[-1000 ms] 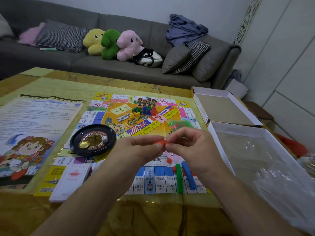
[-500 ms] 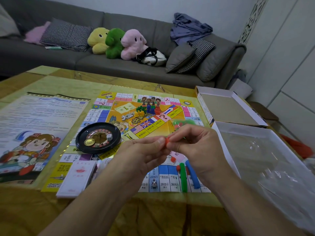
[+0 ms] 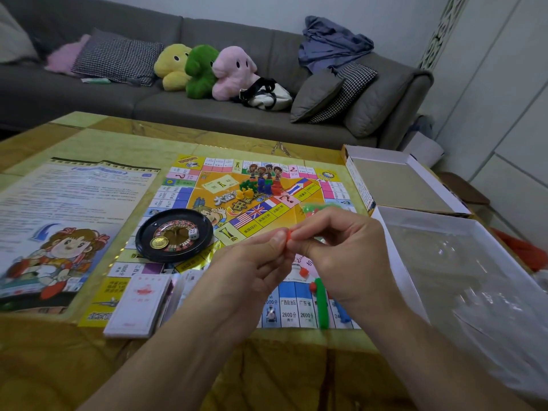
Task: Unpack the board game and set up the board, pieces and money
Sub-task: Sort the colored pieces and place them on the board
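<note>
The colourful game board lies flat on the table. Above its near half, my left hand and my right hand meet and pinch one small red piece between their fingertips. Green, yellow, blue and red pawns stand in the board's middle. A black roulette wheel with a gold coin and a white die sits on the board's left side. A green stick, a blue stick and small red pieces lie under my right hand. A card stack rests at the near left.
A printed rule sheet covers the table's left. The open box halves stand at the right, the nearer one lined with clear plastic. A grey sofa with cushions and plush toys runs behind the table.
Both hands keep pinching the small red piece and have stayed together over the board's near half. The view has shifted slightly; nothing on the table has moved.
</note>
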Demonstrator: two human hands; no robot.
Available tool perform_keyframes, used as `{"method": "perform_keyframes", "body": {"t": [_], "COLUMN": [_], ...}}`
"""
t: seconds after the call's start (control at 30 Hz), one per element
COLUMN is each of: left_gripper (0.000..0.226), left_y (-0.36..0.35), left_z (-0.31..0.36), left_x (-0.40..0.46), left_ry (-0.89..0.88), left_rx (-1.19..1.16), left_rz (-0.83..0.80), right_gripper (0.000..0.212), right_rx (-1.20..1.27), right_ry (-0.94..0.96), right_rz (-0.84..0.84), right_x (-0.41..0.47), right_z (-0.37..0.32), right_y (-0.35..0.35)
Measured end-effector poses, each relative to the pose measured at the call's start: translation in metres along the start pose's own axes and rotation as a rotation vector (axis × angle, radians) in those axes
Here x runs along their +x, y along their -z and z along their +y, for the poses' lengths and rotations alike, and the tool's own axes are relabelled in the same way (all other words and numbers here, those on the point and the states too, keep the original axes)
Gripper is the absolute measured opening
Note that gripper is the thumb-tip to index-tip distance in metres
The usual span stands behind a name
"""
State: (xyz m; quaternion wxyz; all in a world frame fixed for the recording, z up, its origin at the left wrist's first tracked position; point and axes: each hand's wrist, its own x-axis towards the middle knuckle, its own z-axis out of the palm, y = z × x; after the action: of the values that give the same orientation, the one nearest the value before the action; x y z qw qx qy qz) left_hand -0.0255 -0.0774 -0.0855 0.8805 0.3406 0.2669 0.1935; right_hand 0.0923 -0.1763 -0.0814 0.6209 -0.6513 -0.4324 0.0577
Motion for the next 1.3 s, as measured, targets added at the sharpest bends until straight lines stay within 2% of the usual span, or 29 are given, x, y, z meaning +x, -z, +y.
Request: {"method": "perform_keyframes", "body": {"t": [0.07,0.17,0.23,0.33,0.43,0.53,0.63,0.77,0.83,0.97,1.07,1.13,1.23,1.3], "left_gripper": [0.025,0.019,0.015,0.015,0.016,0.015,0.015,0.011,0.011,0.015,0.02,0.02,0.014,0.019], "left_y": [0.0,0.003,0.006,0.007,0.009,0.011,0.014,0.015,0.014,0.01,0.009,0.011,0.013,0.012], "left_z": [0.003,0.012,0.017,0.018,0.018,0.018,0.02,0.021,0.02,0.02,0.019,0.018,0.016,0.015], "left_x": [0.001,0.006,0.008,0.01,0.011,0.011,0.01,0.009,0.008,0.007,0.008,0.01,0.013,0.013], "left_ry": [0.005,-0.012,0.0,0.055,0.049,0.017,0.005,-0.044,-0.053,-0.013,0.012,0.02,0.037,0.059], "left_rx": [0.018,0.073,0.078,0.049,0.061,0.104,0.14,0.175,0.184,0.181,0.167,0.159,0.167,0.19], "left_rz": [0.009,0.076,0.132,0.164,0.15,0.124,0.132,0.182,0.185,0.122,0.094,0.096,0.103,0.056], "right_gripper": [0.016,0.025,0.029,0.021,0.024,0.015,0.001,0.011,0.008,0.016,0.018,0.019,0.022,0.021], "right_rx": [-0.05,-0.117,-0.377,-0.857,-1.038,-1.095,-1.067,-0.963,-0.902,-0.903,-0.866,-0.672,-0.16,0.033], "right_ry": [-0.006,-0.139,-0.198,-0.229,-0.263,-0.284,-0.349,-0.332,-0.273,-0.248,-0.196,-0.219,-0.273,-0.249], "right_rz": [-0.028,-0.112,-0.167,-0.388,-0.529,-0.519,-0.498,-0.37,-0.314,-0.37,-0.338,-0.231,-0.076,-0.023], "right_x": [0.0,0.004,0.006,0.003,-0.001,-0.001,-0.001,0.0,0.0,-0.004,-0.001,0.002,0.005,0.004], "right_z": [0.0,0.004,0.01,0.015,0.018,0.022,0.027,0.027,0.029,0.041,0.044,0.039,0.015,0.001], "right_y": [0.002,0.017,0.026,0.028,0.022,0.016,0.012,0.009,0.007,0.001,0.003,0.006,0.009,0.007]}}
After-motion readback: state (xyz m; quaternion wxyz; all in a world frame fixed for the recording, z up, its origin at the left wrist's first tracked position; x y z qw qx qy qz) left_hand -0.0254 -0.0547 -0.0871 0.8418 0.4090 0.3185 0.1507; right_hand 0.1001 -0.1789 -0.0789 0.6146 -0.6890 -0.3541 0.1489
